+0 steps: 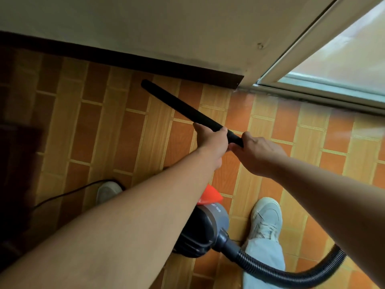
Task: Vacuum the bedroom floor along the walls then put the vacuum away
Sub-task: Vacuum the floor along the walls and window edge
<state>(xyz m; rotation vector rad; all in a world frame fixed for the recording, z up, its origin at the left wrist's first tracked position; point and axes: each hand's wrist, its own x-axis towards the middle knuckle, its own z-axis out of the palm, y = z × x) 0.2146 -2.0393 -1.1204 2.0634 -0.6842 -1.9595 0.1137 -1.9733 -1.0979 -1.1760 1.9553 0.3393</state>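
A black vacuum tube (179,105) slants up and left, its tip just short of the dark skirting board (166,65) under the white wall. My left hand (212,140) is wrapped around the tube's lower part. My right hand (258,151) grips the tube's very end, right behind the left. The grey and black vacuum body (206,228) with an orange part sits on the floor between my feet, partly hidden by my left forearm. Its ribbed black hose (291,274) curves off to the lower right.
The floor is orange and tan brick-pattern tile (116,132). A glass sliding door with a white frame (325,80) fills the upper right. A black power cord (68,192) runs across the floor at the left, by my left shoe. Dark furniture shadows the far left.
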